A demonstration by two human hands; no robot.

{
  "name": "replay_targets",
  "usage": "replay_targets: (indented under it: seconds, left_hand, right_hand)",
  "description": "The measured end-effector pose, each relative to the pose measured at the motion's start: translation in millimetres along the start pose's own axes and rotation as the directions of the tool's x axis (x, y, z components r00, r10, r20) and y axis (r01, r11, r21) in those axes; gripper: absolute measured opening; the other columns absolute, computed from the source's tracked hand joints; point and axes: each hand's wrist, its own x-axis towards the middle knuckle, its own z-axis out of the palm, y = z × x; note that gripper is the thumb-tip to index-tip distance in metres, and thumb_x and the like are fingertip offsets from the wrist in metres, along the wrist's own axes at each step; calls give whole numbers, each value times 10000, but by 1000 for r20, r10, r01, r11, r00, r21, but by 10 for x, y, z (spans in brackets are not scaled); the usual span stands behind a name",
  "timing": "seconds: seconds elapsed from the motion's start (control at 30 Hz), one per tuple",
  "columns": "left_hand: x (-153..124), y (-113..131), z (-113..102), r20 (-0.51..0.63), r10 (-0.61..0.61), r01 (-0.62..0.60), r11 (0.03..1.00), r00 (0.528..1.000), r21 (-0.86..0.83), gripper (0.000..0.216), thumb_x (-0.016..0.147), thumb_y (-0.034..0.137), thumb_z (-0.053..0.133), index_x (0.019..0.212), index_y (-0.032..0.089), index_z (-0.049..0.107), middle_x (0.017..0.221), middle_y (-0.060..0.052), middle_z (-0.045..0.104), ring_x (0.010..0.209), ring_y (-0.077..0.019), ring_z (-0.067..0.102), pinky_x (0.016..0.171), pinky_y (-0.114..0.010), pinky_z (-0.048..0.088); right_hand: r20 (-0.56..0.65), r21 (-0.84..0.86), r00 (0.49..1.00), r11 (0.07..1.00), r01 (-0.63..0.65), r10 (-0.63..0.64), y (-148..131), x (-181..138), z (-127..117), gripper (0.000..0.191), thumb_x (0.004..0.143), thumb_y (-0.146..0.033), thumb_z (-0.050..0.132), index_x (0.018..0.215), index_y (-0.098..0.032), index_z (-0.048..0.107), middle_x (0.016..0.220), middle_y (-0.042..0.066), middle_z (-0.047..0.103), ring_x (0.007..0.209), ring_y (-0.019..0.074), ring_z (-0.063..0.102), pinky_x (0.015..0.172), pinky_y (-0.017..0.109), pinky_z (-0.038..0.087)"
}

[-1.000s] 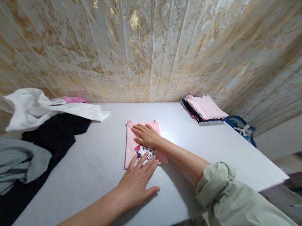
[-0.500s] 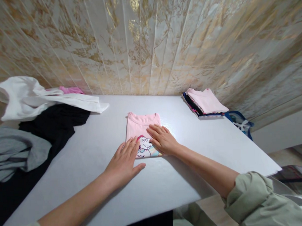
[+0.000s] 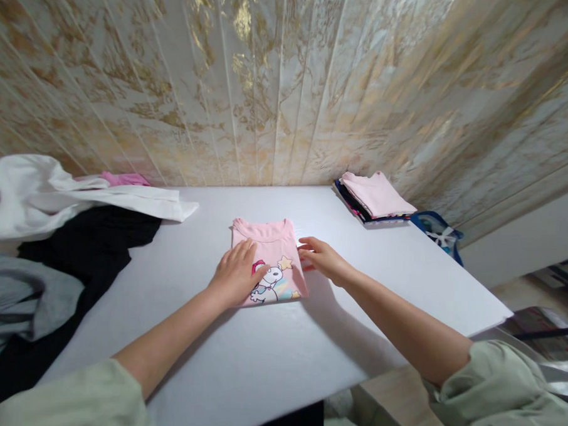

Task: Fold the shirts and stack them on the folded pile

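A pink T-shirt [image 3: 270, 235], folded into a neat rectangle, lies on the white table with its neckline toward the wall. Its front carries a cartoon dog and stars. My left hand [image 3: 237, 271] rests flat on the shirt's left part, fingers stretched out, covering some of the print. At the shirt's right edge is my right hand [image 3: 324, 260], turned sideways with its fingers apart and slightly bent. Those fingertips reach the edge of the cloth; whether they touch it or go under it I cannot tell.
On the white table [image 3: 215, 367], a stack of folded clothes [image 3: 375, 196] sits at the back right, pink on top. A blue-edged bag [image 3: 438, 231] is beside it. Loose white [image 3: 43, 198], black [image 3: 97, 237] and grey garments [image 3: 28, 296] lie at the left. A patterned curtain [image 3: 260, 101] hangs behind.
My right hand has come off the shirt's front to its right edge, uncovering the stars. My left hand has moved further up onto the shirt. The view has shifted slightly.
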Motion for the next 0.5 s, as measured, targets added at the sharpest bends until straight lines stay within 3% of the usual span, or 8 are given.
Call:
replay_targets:
  seconds: [0.1, 0.23, 0.3, 0.4, 0.5]
  left_hand:
    - [-10, 23, 112, -27, -19, 20, 999, 999, 46, 644, 949, 529, 326, 1441, 117, 376, 1542, -148, 335, 1432, -272, 278, 1152, -464, 243]
    - [-62, 2, 162, -55, -13, 17, 997, 998, 76, 634, 956, 518, 306, 1443, 119, 381, 1543, -146, 333, 1435, -266, 274, 1151, -456, 247]
    - [-64, -8, 165, -67, -6, 10, 997, 998, 75, 639, 954, 525, 306, 1442, 120, 385, 1541, -145, 337, 1433, -270, 279, 1150, -457, 250]
    - [-61, 1, 162, -91, -4, 9, 998, 996, 59, 629, 953, 526, 313, 1436, 132, 396, 1527, -151, 363, 1427, -276, 290, 1147, -467, 257]
    - [-70, 28, 148, -94, -7, 10, 999, 996, 38, 618, 953, 517, 319, 1425, 130, 409, 1520, -167, 369, 1425, -282, 294, 1143, -476, 260]
  right_hand:
    - [39, 198, 995, 975, -101, 95, -81, 24, 8, 343, 825, -207, 594, 1160, -164, 532, 1140, 109, 611, 861, 161, 618, 603, 255, 549]
    - [102, 286, 982, 941, -181, 158, -135, 40, -30, 189, 832, -215, 623, 999, -160, 556, 887, 41, 624, 623, 93, 576, 562, 235, 537]
    - [146, 253, 972, 942, -219, 187, -138, 73, -32, 120, 842, -248, 631, 868, -161, 553, 719, -6, 592, 521, 70, 527, 521, 206, 503]
    - [198, 140, 955, 958, -250, 220, -124, 147, 22, 255, 854, -335, 636, 709, -168, 510, 514, -53, 486, 413, 50, 432, 406, 154, 360]
    - [194, 54, 964, 979, -197, 183, -102, 219, 117, 302, 820, -355, 664, 655, -183, 479, 422, -82, 406, 359, 48, 353, 361, 167, 240]
